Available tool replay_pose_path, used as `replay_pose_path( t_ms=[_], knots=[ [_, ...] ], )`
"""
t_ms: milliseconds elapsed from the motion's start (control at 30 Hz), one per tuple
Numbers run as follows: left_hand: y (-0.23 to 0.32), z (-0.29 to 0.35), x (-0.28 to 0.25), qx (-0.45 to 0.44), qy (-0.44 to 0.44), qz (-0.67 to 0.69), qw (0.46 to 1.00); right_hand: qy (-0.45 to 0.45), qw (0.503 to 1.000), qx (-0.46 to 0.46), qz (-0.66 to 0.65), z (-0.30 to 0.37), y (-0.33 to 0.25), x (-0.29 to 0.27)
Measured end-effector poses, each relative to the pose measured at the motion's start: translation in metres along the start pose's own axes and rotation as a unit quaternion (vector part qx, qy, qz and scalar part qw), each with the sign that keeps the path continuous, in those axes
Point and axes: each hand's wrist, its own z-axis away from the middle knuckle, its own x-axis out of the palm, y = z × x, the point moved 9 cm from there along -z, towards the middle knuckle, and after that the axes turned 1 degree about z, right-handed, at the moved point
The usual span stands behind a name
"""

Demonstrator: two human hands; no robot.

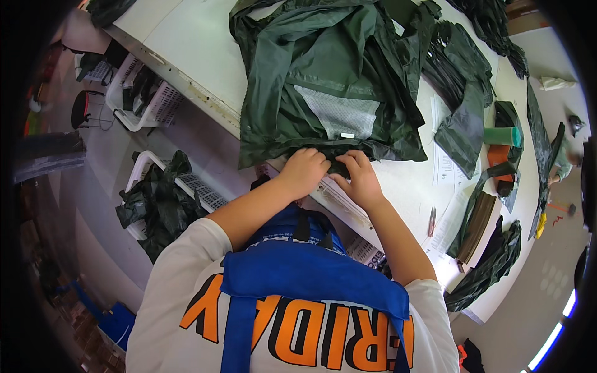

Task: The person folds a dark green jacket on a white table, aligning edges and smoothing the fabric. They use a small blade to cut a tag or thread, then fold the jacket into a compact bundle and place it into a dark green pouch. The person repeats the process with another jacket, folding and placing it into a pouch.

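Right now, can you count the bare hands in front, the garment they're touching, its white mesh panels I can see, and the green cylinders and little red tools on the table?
Bare hands (left hand, right hand): 2
Dark green garment: 1
White mesh panel: 1
Green cylinder: 1
Little red tool: 1
Total: 6

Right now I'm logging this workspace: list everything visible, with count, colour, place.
Table: one, white, centre-right
Garment: one, dark green, table's near edge
Other garments: several, dark green, table's right
Papers: several, white, right of garment
Small tool: one, reddish, beside papers
Cylinder: one, green, table's right
Baskets: two or more, white, left
Co-worker: one, greenish top, right edge
Apron: one, blue, bottom centre
Shirt: one, white, bottom
Left hand: one, bare, on garment
Right hand: one, bare, on garment
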Motion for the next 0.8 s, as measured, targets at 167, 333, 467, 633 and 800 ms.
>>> replay_pose_path(
  t_ms=[167,333,467,633,800],
  knots=[
    [-0.024,-0.020,-0.001,-0.112,-0.111,0.157,0.975,-0.009,0.993,-0.100,0.056,0.005,0.015,0.007],
    [-0.012,-0.009,-0.012,-0.069,0.000,0.046,0.997,-0.029,0.998,-0.052,0.037,-0.006,0.027,0.013],
    [-0.008,0.004,-0.008,-0.071,0.074,-0.059,0.993,-0.036,0.998,-0.022,0.040,-0.012,0.023,0.009],
    [-0.013,0.001,-0.006,-0.085,0.067,-0.096,0.989,-0.015,0.996,0.030,0.083,-0.015,0.033,0.003],
    [-0.020,-0.008,-0.013,-0.103,0.026,-0.068,0.992,0.015,0.992,-0.005,0.126,-0.014,0.026,0.002]
  ],
)
